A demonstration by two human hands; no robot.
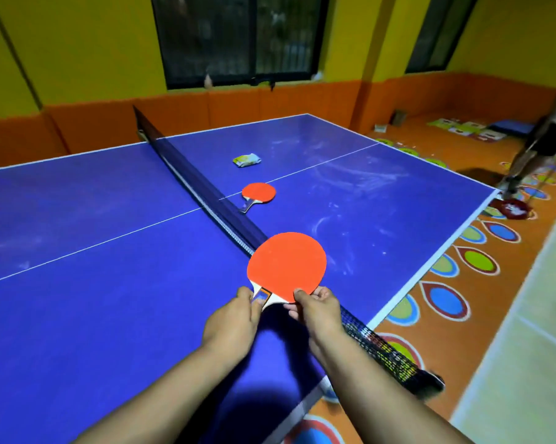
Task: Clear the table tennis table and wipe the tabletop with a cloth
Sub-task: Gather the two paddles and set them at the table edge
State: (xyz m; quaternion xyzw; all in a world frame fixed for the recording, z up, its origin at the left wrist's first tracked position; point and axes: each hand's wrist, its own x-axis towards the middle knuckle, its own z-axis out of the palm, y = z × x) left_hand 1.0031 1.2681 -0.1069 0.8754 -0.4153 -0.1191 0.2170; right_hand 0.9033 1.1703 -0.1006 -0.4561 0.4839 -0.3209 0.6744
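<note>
Red paddle (287,265) was in both hands: left hand (235,318) gripped its handle, right hand (315,307) pinched its blade. Second paddle (258,193) and packet (246,160) awaited clearing; smudged tabletop (110,219) looked unwiped.

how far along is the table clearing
Early: nothing looks finished. In hand: a round red-rubber paddle, left hand on its handle, right hand pinching the blade edge. Still to do: a second red paddle by the dark net, a small white-and-yellow packet beyond it, and wiping, since white smears mark the blue tabletop.
</note>
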